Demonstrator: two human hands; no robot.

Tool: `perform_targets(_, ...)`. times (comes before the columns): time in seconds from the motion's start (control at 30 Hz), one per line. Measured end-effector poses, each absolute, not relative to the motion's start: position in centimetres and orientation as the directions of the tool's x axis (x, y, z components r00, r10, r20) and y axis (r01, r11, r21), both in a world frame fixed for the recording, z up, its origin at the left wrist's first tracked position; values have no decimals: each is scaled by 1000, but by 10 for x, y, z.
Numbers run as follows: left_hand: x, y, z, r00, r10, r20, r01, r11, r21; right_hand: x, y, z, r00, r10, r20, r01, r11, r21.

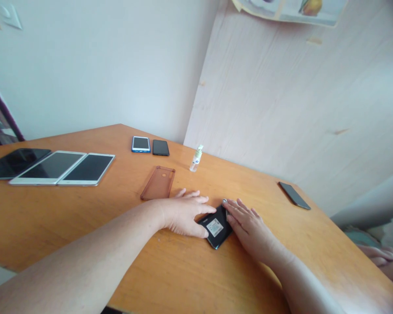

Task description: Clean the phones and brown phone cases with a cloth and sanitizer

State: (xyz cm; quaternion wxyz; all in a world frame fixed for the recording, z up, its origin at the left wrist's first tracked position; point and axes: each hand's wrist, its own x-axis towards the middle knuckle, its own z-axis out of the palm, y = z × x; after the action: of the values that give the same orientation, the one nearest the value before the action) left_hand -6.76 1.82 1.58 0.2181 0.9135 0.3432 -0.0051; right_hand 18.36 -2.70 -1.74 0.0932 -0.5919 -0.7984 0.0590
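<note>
A dark phone (221, 237) with a white label on its back lies on the wooden table, turned at an angle. My left hand (186, 216) rests at its left side, fingers spread, with thumb and forefinger touching that edge. On the phone's right part, my right hand (247, 224) presses down with its fingers held close together. A small pale edge peeks out beneath those fingertips; what it belongs to is hidden. Just beyond my left hand lies a brown, see-through phone case (157, 183). A small clear spray bottle (195, 159) stands upright behind both hands.
At the left are a dark tablet (18, 161) and two white-framed tablets (50, 165). Farther back lie a blue-edged phone (140, 144) and a black phone (160, 148). Another dark phone (294, 195) is near the right edge. Walls border the table (170, 270) behind.
</note>
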Motion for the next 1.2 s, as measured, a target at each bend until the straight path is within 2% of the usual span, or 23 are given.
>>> perform_targets(0.1, -67, 18, 15, 760, 627, -173, 636, -659, 401, 187, -24, -18, -234, 970, 65, 949, 242, -202)
perform_targets(0.33, -67, 18, 12, 752, 641, -153, 641, -656, 399, 163, -46, -5, -559, 827, 57, 788, 551, -275)
perform_targets(0.53, -67, 18, 13, 744, 642, -185, 655, -645, 395, 184, -35, -13, -343, 936, 82, 913, 352, -207)
perform_targets(0.6, -67, 17, 14, 739, 648, -182, 659, -640, 396, 178, -39, -9, -410, 911, 57, 882, 411, -231)
perform_targets(0.7, -66, 17, 14, 740, 650, -174, 657, -643, 393, 159, -53, 3, -595, 803, 20, 761, 572, -306)
perform_targets(0.77, -67, 17, 14, 742, 647, -174, 656, -647, 389, 152, -58, 6, -643, 766, 9, 720, 609, -332)
perform_targets(0.83, -67, 18, 13, 742, 646, -178, 656, -647, 388, 156, -55, 2, -595, 803, 15, 761, 570, -311)
perform_targets(0.93, -68, 19, 12, 752, 634, -181, 646, -652, 397, 176, -41, -9, -402, 914, 61, 886, 405, -225)
perform_targets(1.0, -68, 18, 12, 757, 630, -174, 639, -658, 399, 184, -36, -13, -325, 942, 84, 923, 335, -192)
perform_targets(1.07, -68, 18, 14, 755, 634, -164, 639, -658, 398, 182, -38, -10, -375, 924, 78, 900, 383, -209)
perform_targets(1.2, -68, 17, 16, 766, 624, -152, 625, -670, 400, 165, -52, 4, -579, 815, 30, 768, 558, -315)
